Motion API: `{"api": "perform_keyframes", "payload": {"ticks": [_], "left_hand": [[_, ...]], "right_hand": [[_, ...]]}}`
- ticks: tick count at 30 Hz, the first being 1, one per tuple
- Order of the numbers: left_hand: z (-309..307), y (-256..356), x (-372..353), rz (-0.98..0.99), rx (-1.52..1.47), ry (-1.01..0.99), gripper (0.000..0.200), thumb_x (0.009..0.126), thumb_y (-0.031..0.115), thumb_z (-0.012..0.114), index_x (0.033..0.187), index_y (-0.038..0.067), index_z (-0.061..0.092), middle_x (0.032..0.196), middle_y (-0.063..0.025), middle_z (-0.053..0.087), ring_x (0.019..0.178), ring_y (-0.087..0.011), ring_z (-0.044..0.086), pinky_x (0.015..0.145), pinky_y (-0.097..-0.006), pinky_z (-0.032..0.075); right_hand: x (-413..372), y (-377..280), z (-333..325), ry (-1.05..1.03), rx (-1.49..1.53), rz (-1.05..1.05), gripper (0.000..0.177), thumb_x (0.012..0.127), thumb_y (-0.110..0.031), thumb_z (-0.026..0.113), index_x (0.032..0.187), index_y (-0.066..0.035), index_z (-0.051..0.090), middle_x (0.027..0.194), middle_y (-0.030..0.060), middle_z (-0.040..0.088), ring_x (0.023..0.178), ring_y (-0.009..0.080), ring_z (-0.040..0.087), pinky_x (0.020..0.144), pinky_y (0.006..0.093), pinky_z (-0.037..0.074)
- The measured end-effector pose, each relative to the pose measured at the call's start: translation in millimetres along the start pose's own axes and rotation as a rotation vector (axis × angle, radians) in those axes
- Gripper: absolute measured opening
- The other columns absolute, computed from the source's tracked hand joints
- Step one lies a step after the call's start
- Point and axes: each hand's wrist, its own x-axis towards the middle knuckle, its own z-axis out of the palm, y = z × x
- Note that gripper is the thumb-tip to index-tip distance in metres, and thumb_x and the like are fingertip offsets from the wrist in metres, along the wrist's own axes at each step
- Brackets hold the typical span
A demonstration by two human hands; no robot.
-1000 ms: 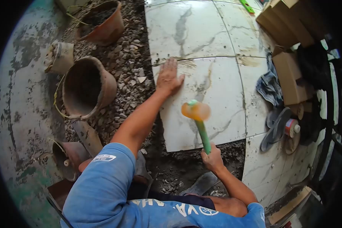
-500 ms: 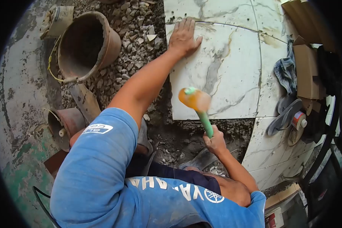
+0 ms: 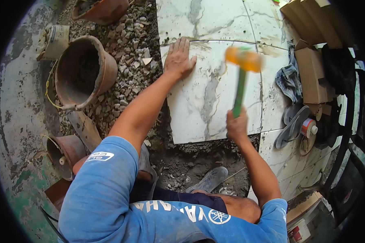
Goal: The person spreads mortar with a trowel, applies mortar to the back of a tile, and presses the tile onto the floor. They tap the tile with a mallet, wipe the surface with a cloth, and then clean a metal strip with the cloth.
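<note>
My left hand (image 3: 179, 59) lies flat with its fingers stretched out at the upper left corner of a white, grey-veined tile (image 3: 194, 101). In my right hand (image 3: 237, 125) is the green handle of a mallet (image 3: 244, 59) with an orange head, slightly blurred. The mallet head is over the right part of the tile, near the joint with the neighbouring tile. Dark rough mortar (image 3: 202, 156) shows along the tile's near edge.
On the left are a large bucket (image 3: 83, 73), a smaller bucket (image 3: 69, 152), another bucket (image 3: 105, 12) and rubble (image 3: 127, 60). Sandals (image 3: 292, 125), a bottle (image 3: 309, 128), a cloth (image 3: 290, 79) and a cardboard box (image 3: 311, 77) are on the right. My foot (image 3: 213, 179) rests near the mortar.
My right hand and the mallet have moved up and to the right. The whole view has shifted, with the tile and my left hand now lower and further left; that hand still lies on the tile.
</note>
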Motion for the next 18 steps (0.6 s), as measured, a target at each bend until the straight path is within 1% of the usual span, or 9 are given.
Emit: {"api": "perform_keyframes", "payload": {"ticks": [1,3,6,11,13,14,15,17,18], "left_hand": [[-1.1,1.9,0.4,-0.001,-0.011,-0.015,0.076,0.091,0.049,0.042,0.147,0.000,0.026,0.154,-0.0185,0.025,0.143,-0.0310,0.024,0.118,-0.0438,0.016],[-2.7,6.7,1.6,-0.021,-0.020,-0.033,0.075,0.091,0.047,0.042,0.147,0.000,0.027,0.154,-0.0185,0.025,0.143,-0.0309,0.024,0.118,-0.0436,0.016],[3.2,-0.4,0.6,0.010,-0.012,-0.004,0.071,0.092,0.042,0.041,0.147,0.000,0.027,0.154,-0.0188,0.025,0.143,-0.0312,0.024,0.118,-0.0439,0.016],[-4.4,2.1,3.1,0.012,0.018,-0.047,0.071,0.091,0.041,0.043,0.146,-0.001,0.028,0.155,-0.0174,0.023,0.143,-0.0306,0.023,0.118,-0.0434,0.015],[-3.7,1.7,1.9,-0.006,0.025,-0.057,0.070,0.091,0.040,0.044,0.146,-0.002,0.029,0.155,-0.0175,0.023,0.143,-0.0307,0.022,0.118,-0.0438,0.015],[-0.6,-1.1,0.4,0.013,-0.005,-0.061,0.071,0.091,0.040,0.044,0.146,-0.002,0.028,0.155,-0.0175,0.023,0.144,-0.0307,0.021,0.118,-0.0442,0.014],[-4.4,-2.9,0.6,0.036,-0.036,-0.067,0.071,0.091,0.040,0.044,0.146,-0.002,0.027,0.155,-0.0176,0.023,0.144,-0.0307,0.020,0.118,-0.0447,0.013],[-17.3,-19.0,-4.5,0.102,-0.057,-0.066,0.074,0.092,0.045,0.044,0.147,-0.001,0.026,0.155,-0.0177,0.022,0.145,-0.0297,0.017,0.118,-0.0456,0.009],[-29.1,-32.6,-9.4,0.185,0.055,-0.078,0.076,0.092,0.049,0.044,0.147,-0.001,0.025,0.155,-0.0176,0.022,0.145,-0.0292,0.016,0.118,-0.0460,0.007]], "right_hand": [[3.7,5.9,4.7,-0.099,-0.082,0.023,0.022,0.085,-0.015,0.056,0.095,0.004,0.051,0.069,0.0193,0.057,0.063,0.0270,0.059,0.060,0.0406,0.048],[4.3,-3.4,8.6,-0.163,-0.115,0.032,0.025,0.081,-0.013,0.055,0.097,0.006,0.052,0.073,0.0229,0.059,0.068,0.0321,0.060,0.067,0.0424,0.048],[-4.6,-33.7,14.3,-0.178,-0.005,0.120,0.031,0.081,-0.017,0.057,0.099,0.007,0.053,0.076,0.0254,0.060,0.074,0.0380,0.061,0.072,0.0437,0.049],[-1.7,-21.4,9.0,-0.226,-0.139,0.044,0.027,0.081,-0.017,0.057,0.096,0.006,0.052,0.075,0.0264,0.061,0.072,0.0407,0.061,0.069,0.0434,0.049],[-8.1,-50.9,-2.9,-0.175,-0.048,0.093,0.026,0.082,-0.017,0.057,0.095,0.005,0.053,0.074,0.0241,0.061,0.069,0.0377,0.061,0.067,0.0429,0.049],[-10.6,-57.1,-7.8,-0.102,-0.038,-0.007,0.024,0.085,-0.018,0.056,0.095,0.004,0.052,0.069,0.0196,0.059,0.063,0.0311,0.060,0.063,0.0415,0.049],[-9.1,-60.3,-15.8,-0.121,0.035,-0.012,0.023,0.088,-0.019,0.056,0.094,0.003,0.051,0.064,0.0156,0.056,0.059,0.0244,0.057,0.057,0.0400,0.048],[-5.3,-74.5,-33.7,-0.094,0.060,-0.009,0.022,0.089,-0.018,0.058,0.093,0.002,0.050,0.062,0.0133,0.056,0.057,0.0215,0.056,0.053,0.0381,0.046],[-4.6,-85.8,-40.9,-0.025,-0.042,-0.133,0.022,0.089,-0.018,0.060,0.093,0.001,0.050,0.062,0.0109,0.056,0.055,0.0196,0.055,0.051,0.0360,0.045]]}}
